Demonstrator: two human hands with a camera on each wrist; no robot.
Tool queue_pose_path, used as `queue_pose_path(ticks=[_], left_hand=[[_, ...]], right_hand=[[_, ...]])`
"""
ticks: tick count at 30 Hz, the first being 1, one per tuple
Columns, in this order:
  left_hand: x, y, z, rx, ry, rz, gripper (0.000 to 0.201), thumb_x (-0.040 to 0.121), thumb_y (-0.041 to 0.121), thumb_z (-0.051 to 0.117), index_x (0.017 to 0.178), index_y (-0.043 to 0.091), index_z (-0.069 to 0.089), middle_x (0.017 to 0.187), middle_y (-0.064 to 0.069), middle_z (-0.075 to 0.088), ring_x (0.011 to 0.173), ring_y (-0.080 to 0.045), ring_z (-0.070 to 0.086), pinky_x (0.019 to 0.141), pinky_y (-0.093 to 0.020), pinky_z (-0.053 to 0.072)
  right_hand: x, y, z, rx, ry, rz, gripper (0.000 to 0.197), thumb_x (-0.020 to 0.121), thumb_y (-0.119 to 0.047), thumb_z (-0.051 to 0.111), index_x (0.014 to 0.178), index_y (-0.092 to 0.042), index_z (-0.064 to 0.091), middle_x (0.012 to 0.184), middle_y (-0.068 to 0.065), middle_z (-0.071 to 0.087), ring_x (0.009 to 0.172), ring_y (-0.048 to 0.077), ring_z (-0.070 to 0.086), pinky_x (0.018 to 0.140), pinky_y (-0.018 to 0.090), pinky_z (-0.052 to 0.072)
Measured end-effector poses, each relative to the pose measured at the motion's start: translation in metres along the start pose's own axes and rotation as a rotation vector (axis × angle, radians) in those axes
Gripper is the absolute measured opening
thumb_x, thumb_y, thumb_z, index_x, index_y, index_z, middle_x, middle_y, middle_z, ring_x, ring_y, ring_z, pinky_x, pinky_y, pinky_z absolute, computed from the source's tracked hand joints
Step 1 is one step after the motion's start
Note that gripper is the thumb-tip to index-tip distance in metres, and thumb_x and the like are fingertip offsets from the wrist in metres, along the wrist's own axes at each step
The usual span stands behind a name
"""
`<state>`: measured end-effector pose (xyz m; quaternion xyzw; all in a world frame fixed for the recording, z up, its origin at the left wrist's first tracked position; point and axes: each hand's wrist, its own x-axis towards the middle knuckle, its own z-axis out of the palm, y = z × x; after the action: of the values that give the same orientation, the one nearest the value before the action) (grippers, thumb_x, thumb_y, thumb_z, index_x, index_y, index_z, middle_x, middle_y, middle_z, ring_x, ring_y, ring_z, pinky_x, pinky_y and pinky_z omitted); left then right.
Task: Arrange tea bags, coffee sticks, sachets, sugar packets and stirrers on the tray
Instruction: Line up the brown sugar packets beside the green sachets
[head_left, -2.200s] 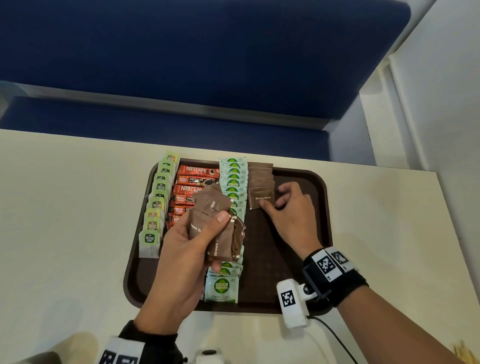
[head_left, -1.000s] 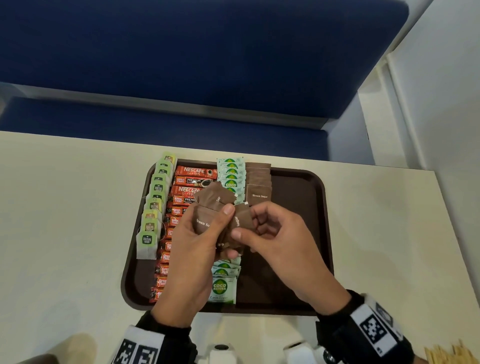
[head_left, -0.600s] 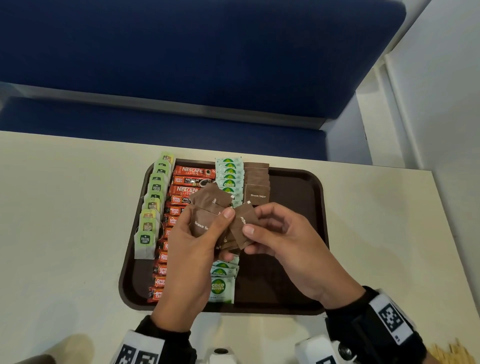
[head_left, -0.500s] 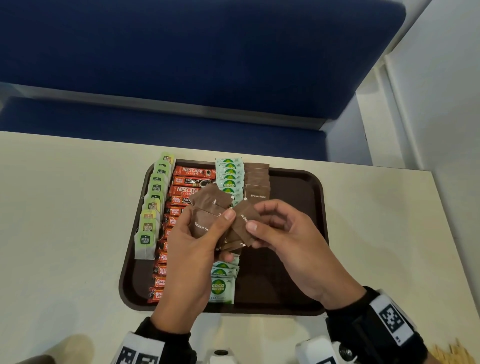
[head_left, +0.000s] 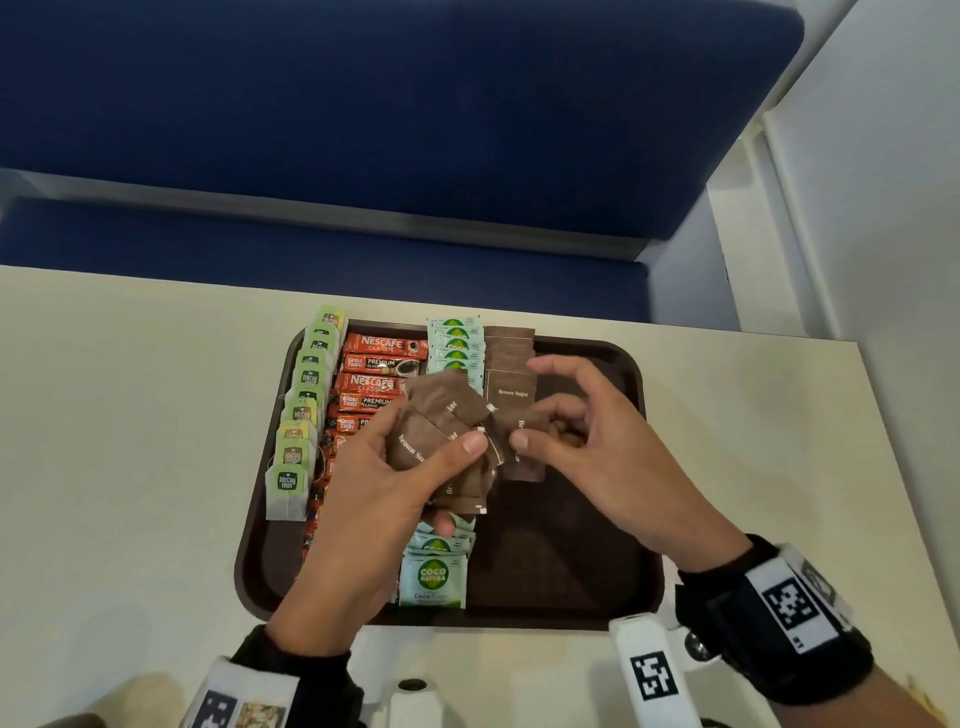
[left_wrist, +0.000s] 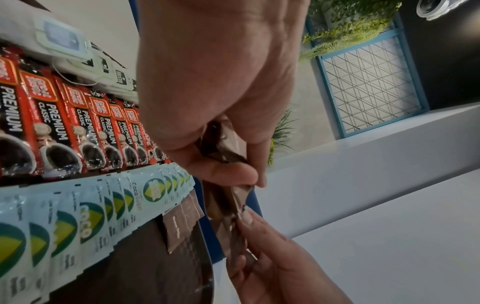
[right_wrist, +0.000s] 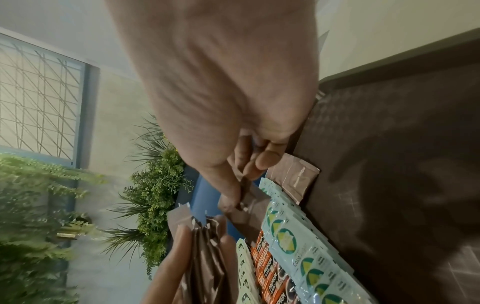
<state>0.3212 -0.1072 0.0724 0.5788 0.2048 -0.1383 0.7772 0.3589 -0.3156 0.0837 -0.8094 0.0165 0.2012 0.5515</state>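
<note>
A dark brown tray (head_left: 613, 582) holds rows laid front to back: green tea bags (head_left: 301, 415), red coffee sticks (head_left: 382, 364), pale green coco sugar sachets (head_left: 434, 577) and a short row of brown sugar packets (head_left: 511, 387) at the far end. My left hand (head_left: 384, 478) grips a bunch of brown sugar packets (head_left: 441, 431) above the tray's middle. My right hand (head_left: 587, 441) pinches one brown sugar packet (head_left: 519, 452) between thumb and fingers, just right of the bunch. In the right wrist view the pinched brown sugar packet (right_wrist: 249, 201) hangs over the sachet row (right_wrist: 293, 242).
The tray lies on a cream table (head_left: 130, 441) with a blue bench (head_left: 363, 130) behind it and a white wall (head_left: 883, 182) to the right. The tray's right half (head_left: 571, 545) is bare dark surface.
My right hand left the brown sugar row, came to the bunch in my left hand and pulled one packet free to the right. The left hand stayed in place.
</note>
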Motion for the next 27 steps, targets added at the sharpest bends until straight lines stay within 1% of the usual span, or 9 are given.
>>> queue_pose_path(ticks=[5, 9, 11, 13, 15, 19, 21, 24, 27], left_hand=[[-0.002, -0.005, 0.005, 0.048, -0.11, -0.049, 0.037, 0.083, 0.015, 0.087, 0.118, 0.02, 0.078, 0.098, -0.014, 0.082, 0.068, -0.027, 0.072, 0.04, -0.024, 0.049], [-0.003, -0.016, 0.01, -0.047, -0.035, -0.08, 0.036, 0.081, 0.019, 0.087, 0.116, 0.017, 0.08, 0.101, -0.016, 0.082, 0.069, -0.022, 0.074, 0.041, -0.024, 0.049], [-0.003, -0.02, 0.011, -0.1, 0.015, -0.08, 0.034, 0.084, 0.017, 0.084, 0.118, 0.017, 0.079, 0.103, -0.015, 0.082, 0.071, -0.021, 0.074, 0.041, -0.023, 0.048], [-0.004, -0.022, 0.011, -0.111, 0.041, -0.085, 0.034, 0.084, 0.017, 0.084, 0.118, 0.017, 0.079, 0.104, -0.013, 0.083, 0.073, -0.021, 0.074, 0.041, -0.023, 0.049], [-0.005, -0.024, 0.009, -0.066, 0.052, -0.096, 0.033, 0.084, 0.017, 0.084, 0.117, 0.017, 0.079, 0.102, -0.011, 0.084, 0.074, -0.021, 0.076, 0.043, -0.024, 0.051], [-0.003, -0.026, -0.002, -0.043, 0.101, -0.112, 0.031, 0.087, 0.017, 0.085, 0.117, 0.019, 0.078, 0.104, -0.009, 0.084, 0.078, -0.023, 0.079, 0.047, -0.025, 0.054], [-0.001, -0.024, -0.008, -0.051, 0.123, -0.108, 0.035, 0.087, 0.018, 0.084, 0.122, 0.018, 0.077, 0.106, -0.01, 0.084, 0.077, -0.021, 0.078, 0.044, -0.022, 0.051], [0.001, -0.021, -0.011, -0.065, 0.131, -0.092, 0.033, 0.088, 0.016, 0.083, 0.12, 0.017, 0.077, 0.104, -0.011, 0.084, 0.07, -0.016, 0.076, 0.042, -0.021, 0.049], [0.001, -0.018, -0.011, -0.077, 0.123, -0.083, 0.029, 0.088, 0.014, 0.083, 0.117, 0.016, 0.077, 0.101, -0.011, 0.084, 0.063, -0.013, 0.074, 0.041, -0.02, 0.048]], right_hand=[[0.004, -0.004, -0.002, 0.091, 0.044, -0.026, 0.051, 0.09, -0.017, 0.085, 0.131, -0.03, 0.059, 0.099, -0.003, 0.081, 0.09, 0.02, 0.076, 0.085, 0.024, 0.061], [0.005, 0.0, 0.006, 0.304, 0.194, 0.065, 0.04, 0.085, -0.029, 0.086, 0.12, -0.018, 0.07, 0.105, 0.0, 0.08, 0.1, 0.017, 0.077, 0.084, 0.027, 0.063], [0.002, 0.005, 0.009, 0.386, 0.109, 0.158, 0.036, 0.088, -0.034, 0.08, 0.117, -0.016, 0.074, 0.105, 0.002, 0.08, 0.098, 0.016, 0.076, 0.081, 0.027, 0.062], [-0.004, 0.011, 0.012, 0.406, -0.011, 0.2, 0.024, 0.095, -0.023, 0.076, 0.117, -0.013, 0.075, 0.107, 0.004, 0.079, 0.096, 0.016, 0.075, 0.081, 0.03, 0.062], [-0.006, 0.019, 0.012, 0.401, -0.032, 0.198, 0.017, 0.1, -0.009, 0.071, 0.116, -0.01, 0.076, 0.106, 0.007, 0.079, 0.094, 0.017, 0.075, 0.08, 0.03, 0.062], [0.004, 0.033, 0.002, 0.187, 0.179, 0.168, 0.023, 0.106, -0.01, 0.063, 0.112, -0.027, 0.077, 0.103, -0.003, 0.079, 0.095, 0.011, 0.073, 0.078, 0.019, 0.059], [0.017, 0.044, -0.002, 0.024, 0.229, 0.148, 0.025, 0.107, -0.014, 0.062, 0.11, -0.035, 0.074, 0.105, -0.009, 0.075, 0.099, 0.008, 0.07, 0.081, 0.02, 0.058], [0.038, 0.064, 0.003, -0.147, 0.218, 0.117, 0.023, 0.105, -0.013, 0.066, 0.11, -0.035, 0.073, 0.102, -0.006, 0.073, 0.096, 0.011, 0.07, 0.088, 0.032, 0.06], [0.053, 0.071, 0.009, -0.187, 0.233, 0.09, 0.021, 0.101, -0.012, 0.071, 0.113, -0.028, 0.068, 0.098, 0.0, 0.072, 0.088, 0.012, 0.068, 0.08, 0.017, 0.053]])
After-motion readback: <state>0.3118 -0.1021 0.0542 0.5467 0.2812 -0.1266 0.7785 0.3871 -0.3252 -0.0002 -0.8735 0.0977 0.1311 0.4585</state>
